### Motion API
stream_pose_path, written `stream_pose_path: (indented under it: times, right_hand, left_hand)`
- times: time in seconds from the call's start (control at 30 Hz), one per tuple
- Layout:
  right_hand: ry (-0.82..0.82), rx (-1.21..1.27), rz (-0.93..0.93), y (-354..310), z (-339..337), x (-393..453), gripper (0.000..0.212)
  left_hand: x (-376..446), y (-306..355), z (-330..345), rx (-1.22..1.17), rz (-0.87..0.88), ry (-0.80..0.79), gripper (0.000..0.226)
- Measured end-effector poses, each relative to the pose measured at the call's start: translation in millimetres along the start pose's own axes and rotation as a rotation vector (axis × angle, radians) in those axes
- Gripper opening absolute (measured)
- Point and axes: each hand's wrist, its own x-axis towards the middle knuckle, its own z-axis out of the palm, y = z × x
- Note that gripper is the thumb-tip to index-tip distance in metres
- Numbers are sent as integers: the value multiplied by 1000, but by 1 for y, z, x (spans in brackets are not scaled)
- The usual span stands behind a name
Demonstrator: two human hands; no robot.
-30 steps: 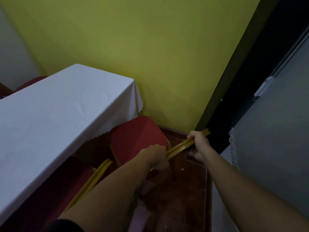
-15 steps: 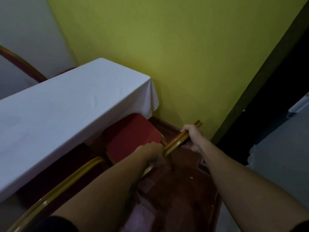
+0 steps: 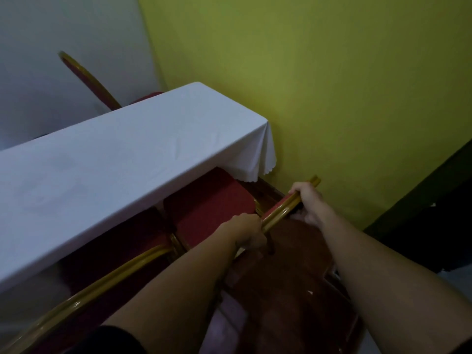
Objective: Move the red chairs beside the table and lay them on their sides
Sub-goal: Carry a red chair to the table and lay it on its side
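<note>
Yellow-green wall point(image 3: 344, 85) fills 12 to 3 o'clock. Table under white tablecloth point(image 3: 115, 175) runs from 9 o'clock toward centre. Red chair point(image 3: 209, 208) upright at centre, seat tucked partly under the cloth edge; second red chair point(image 3: 102, 284) touches it at 8 o'clock; a third chair back point(image 3: 86, 77) beyond the table at 11. Left hand point(image 3: 249, 232) and right hand point(image 3: 310, 200) both have fingers clamped on the centre chair's gold backrest rail point(image 3: 279, 212).

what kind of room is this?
Likely a banquet or function room corner: a long table under a white tablecloth, red padded chairs with gold frames pushed under it, and another such chair beyond. Both hands grip one chair's back.
</note>
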Motion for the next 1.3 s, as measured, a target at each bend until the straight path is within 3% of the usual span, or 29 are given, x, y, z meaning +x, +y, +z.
stream_pose_path:
  times: [0.3, 0.67, 0.8, 1.03, 1.2, 1.3]
  right_hand:
    - [-48, 10, 1, -30, 43, 27, 5]
    - [-19, 68, -16, -50, 71, 58, 22]
    - [13, 135, -46, -43, 91, 57, 51]
    - [-62, 113, -33, -12, 113, 35, 76]
    - [-85, 116, -81, -17, 117, 25, 56]
    - [-119, 132, -50, -26, 114, 22, 55]
  left_hand:
    - [27, -29, -36, -121, -104, 36, 41]
    - [62, -50, -57, -241, -135, 62, 51]
    - [63, -62, -66, -244, -132, 95, 41]
    - [46, -92, -46, -262, -169, 200, 29]
    - [30, -101, -40, -175, -147, 279, 28]
    - [18, -103, -45, -146, -125, 303, 33]
